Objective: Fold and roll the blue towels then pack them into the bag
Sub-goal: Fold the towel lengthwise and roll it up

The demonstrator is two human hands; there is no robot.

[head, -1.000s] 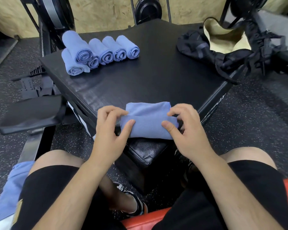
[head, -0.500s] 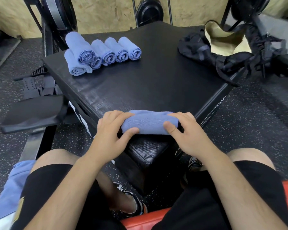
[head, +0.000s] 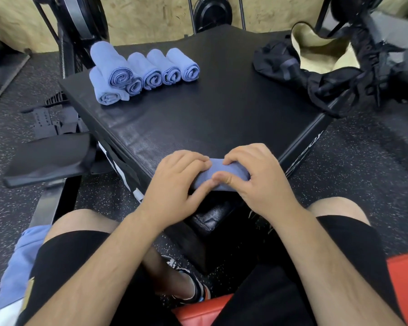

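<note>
at the near corner of the worktop point(head: 210, 118), low centre of frame, the blue towel point(head: 222, 168) sits rolled between both hands. left hand point(head: 174, 184) curls over its left end, right hand point(head: 262, 182) over the right, thumbs pinching the front. soft, light cloth, likely to spring loose, so best gripped round the middle. finished rolls point(head: 144, 71) wait upper left, the bag point(head: 316, 60) gapes upper right.

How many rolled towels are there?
7. Six rolls at the pad's far left, one on top; one roll held by left hand and right hand. Others may be hidden.
</note>
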